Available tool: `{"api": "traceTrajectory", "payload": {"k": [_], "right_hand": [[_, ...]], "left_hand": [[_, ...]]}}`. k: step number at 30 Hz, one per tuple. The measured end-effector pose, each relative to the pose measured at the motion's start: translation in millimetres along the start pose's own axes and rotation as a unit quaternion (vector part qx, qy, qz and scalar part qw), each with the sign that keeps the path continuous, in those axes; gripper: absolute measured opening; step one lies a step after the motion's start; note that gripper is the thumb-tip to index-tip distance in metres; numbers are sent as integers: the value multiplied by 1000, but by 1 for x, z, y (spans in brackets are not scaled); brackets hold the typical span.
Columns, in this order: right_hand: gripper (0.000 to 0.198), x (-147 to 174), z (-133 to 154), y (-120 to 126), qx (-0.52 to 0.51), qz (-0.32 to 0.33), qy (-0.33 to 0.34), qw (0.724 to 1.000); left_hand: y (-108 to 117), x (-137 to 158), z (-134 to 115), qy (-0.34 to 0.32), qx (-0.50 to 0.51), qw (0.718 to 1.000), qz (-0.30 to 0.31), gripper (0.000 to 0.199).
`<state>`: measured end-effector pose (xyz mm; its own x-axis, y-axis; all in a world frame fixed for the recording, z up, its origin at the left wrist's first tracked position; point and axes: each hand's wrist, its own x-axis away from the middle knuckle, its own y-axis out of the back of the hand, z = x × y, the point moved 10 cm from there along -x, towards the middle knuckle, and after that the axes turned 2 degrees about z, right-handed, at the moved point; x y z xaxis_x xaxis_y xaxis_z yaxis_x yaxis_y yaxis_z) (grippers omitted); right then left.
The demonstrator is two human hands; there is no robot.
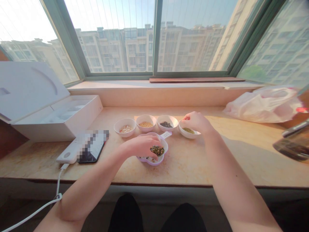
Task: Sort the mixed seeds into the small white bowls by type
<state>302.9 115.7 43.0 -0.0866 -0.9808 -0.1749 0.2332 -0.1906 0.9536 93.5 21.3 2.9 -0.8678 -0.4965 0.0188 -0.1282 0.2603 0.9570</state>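
My left hand (146, 145) reaches over a pale purple lobed bowl (154, 162), thumb and fingers apart. Mixed dark, green and pale beans (157, 150) show between them, and some fingertips are hard to make out. My right hand (196, 120) is at the far rim of the rightmost white bowl (189, 135), fingers closed on its edge. That bowl holds small green beans (188, 130). Left of it stand a white bowl (167, 129) of dark beans, another (146, 129) with yellowish grains, and one (125, 133) with pale flat pieces.
A white label or tab (166, 134) sits at the lobed bowl's far edge. On the left are a phone (93, 154), a white power bank (69, 153) with a cable, and an open white box (82, 119). A plastic bag (263, 104) and dark transparent container (292, 146) stand right.
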Motion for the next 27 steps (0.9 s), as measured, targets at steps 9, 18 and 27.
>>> {"api": "traceTrajectory", "payload": {"k": [9, 18, 27], "right_hand": [[6, -3, -16, -6, -22, 51, -34, 998], [17, -9, -27, -20, -42, 101, -34, 993], [17, -4, -19, -13, -29, 60, -39, 997]], "left_hand": [[-3, -5, 3, 8, 3, 1000, -10, 16], [-2, -4, 8, 22, 28, 999, -33, 24], [8, -2, 10, 36, 54, 997, -40, 18]]}}
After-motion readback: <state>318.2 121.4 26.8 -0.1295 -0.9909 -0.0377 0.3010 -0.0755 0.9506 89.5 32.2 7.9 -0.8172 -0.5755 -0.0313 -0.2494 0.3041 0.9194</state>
